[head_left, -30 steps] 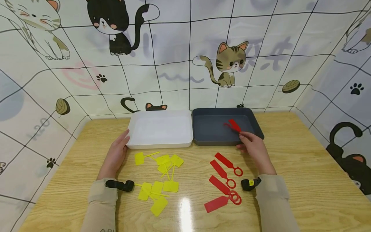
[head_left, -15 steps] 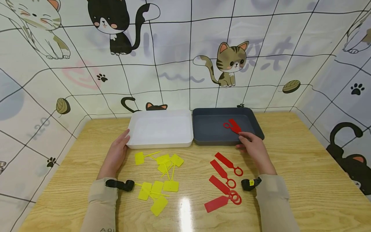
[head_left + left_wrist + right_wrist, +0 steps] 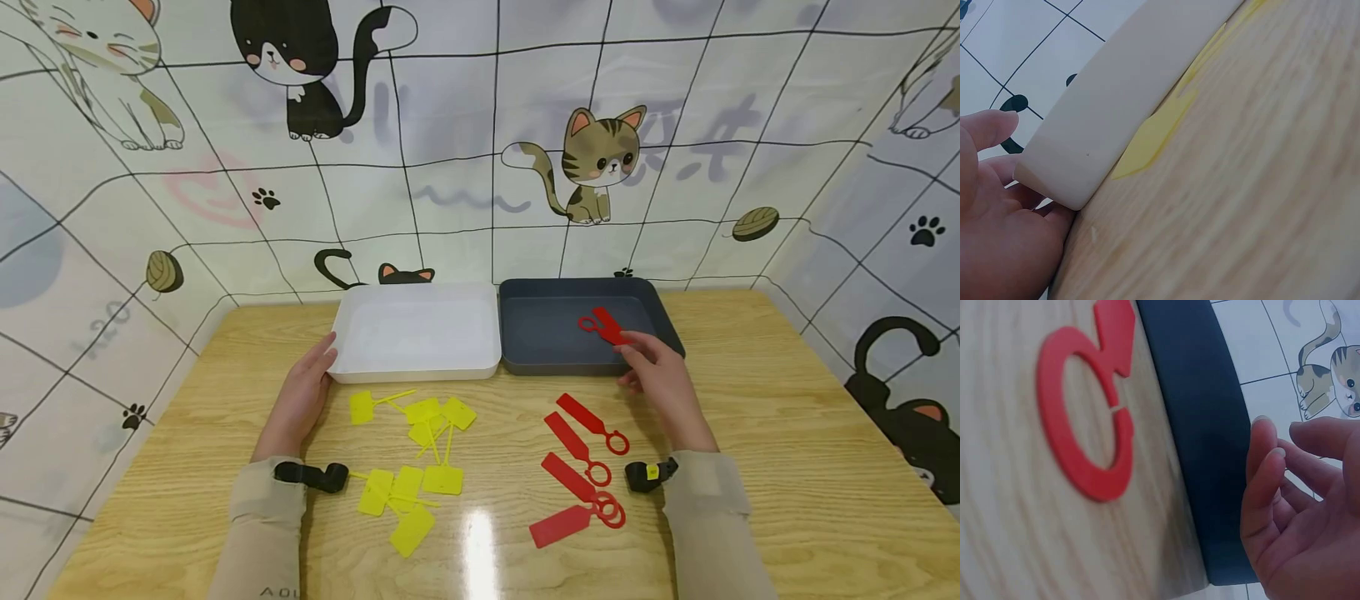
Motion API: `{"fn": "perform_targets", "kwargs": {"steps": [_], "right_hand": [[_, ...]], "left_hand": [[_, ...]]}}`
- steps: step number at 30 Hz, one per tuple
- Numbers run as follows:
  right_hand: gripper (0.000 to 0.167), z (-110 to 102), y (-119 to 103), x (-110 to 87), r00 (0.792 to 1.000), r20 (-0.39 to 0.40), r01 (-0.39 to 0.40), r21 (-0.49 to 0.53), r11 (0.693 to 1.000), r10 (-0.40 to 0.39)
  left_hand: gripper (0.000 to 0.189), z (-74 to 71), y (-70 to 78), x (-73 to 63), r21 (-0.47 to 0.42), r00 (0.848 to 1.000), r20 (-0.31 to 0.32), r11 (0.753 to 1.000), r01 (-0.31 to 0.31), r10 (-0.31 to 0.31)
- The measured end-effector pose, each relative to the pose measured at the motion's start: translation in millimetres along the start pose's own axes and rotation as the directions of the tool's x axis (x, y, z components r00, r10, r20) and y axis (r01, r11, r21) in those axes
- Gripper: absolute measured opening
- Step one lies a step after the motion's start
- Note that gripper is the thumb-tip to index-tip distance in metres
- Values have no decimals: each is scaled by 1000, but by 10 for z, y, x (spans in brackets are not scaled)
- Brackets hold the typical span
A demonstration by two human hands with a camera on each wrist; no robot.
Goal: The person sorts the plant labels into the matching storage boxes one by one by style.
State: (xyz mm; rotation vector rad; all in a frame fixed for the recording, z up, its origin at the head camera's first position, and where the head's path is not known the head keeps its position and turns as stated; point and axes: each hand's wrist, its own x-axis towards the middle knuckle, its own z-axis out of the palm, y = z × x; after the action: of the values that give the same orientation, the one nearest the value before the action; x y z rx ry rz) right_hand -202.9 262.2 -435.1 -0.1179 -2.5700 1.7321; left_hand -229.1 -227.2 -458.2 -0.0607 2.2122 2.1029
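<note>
A: Where is the left hand (image 3: 295, 402)?
B: Left of centre, fingers relaxed, touching the left side of a shallow white rectangular plastic tray (image 3: 416, 333).
A: And the right hand (image 3: 666, 392)?
B: Right of centre, at the front rim of a shallow dark grey rectangular plastic tray (image 3: 540, 329). Wrist view: thumb and fingertips apart, grasp released.
A: Inside that tray?
B: Flat red plastic with a ring, a ringed tag (image 3: 607, 325), lying just beyond the fingertips. Possibly two overlapped; cannot tell.
A: Nearer the camera?
B: Four matching flat red tags (image 3: 567, 477) lower right of centre, rings pointing right. Thin-stemmed, square yellow plastic tags (image 3: 407, 481) lower left of centre, several overlapping, on a pale wood-grain table (image 3: 787, 500).
</note>
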Motion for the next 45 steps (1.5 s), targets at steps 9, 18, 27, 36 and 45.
{"fn": "perform_targets", "kwargs": {"steps": [9, 18, 27, 36, 45], "right_hand": [[46, 58, -51, 44, 994, 34, 109, -83, 991, -106], [33, 187, -334, -269, 971, 224, 180, -449, 875, -85], [31, 215, -323, -321, 949, 315, 186, -626, 757, 27], [23, 263, -301, -344, 946, 317, 170, -671, 722, 73], [22, 308, -272, -400, 953, 301, 183, -671, 719, 39]], "left_hand": [[55, 7, 14, 3, -81, 1000, 11, 997, 0, 1], [54, 5, -27, -21, 0, 1000, -13, 1000, -7, 7], [54, -17, -47, -19, 62, 1000, -18, 998, -23, 25], [56, -25, -21, -1, 68, 999, -3, 997, -38, 38], [56, -21, 7, -46, 247, 998, -15, 967, -56, 62]]}}
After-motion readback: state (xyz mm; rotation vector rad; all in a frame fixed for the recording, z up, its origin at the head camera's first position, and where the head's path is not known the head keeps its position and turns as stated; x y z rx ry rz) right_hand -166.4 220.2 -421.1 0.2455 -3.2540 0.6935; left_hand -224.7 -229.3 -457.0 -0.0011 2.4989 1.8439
